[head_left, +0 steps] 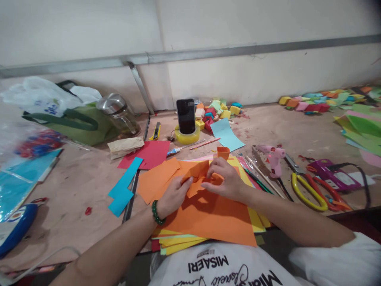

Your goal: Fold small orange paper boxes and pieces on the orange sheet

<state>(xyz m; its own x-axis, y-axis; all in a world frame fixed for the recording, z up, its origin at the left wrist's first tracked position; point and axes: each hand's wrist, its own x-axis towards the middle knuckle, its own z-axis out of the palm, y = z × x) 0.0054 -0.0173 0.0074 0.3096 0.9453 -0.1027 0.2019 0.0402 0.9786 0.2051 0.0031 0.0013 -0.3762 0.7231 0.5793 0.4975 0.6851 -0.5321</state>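
My left hand (pixel 176 194), with a green bead bracelet at the wrist, pinches a folded piece of orange paper (pixel 196 171) between thumb and fingers. Over the right part of that piece is my right hand (pixel 224 178), its fingers curved and its thumb apart from them; whether it grips the paper is hard to make out. Beneath both hands lies a large orange sheet (pixel 217 218) on a stack of yellow and other coloured sheets (pixel 175 242). A small folded orange paper box (pixel 223 152) stands just beyond my right hand.
A phone (pixel 186 116) leans in a tape roll (pixel 187 135), near a heap of small paper cubes (pixel 212 113). To the right are a pink glue gun (pixel 275 159), scissors (pixel 309 192) and a purple device (pixel 336 174). Blue paper pieces (pixel 123 190) and a glass jar (pixel 120 115) are left.
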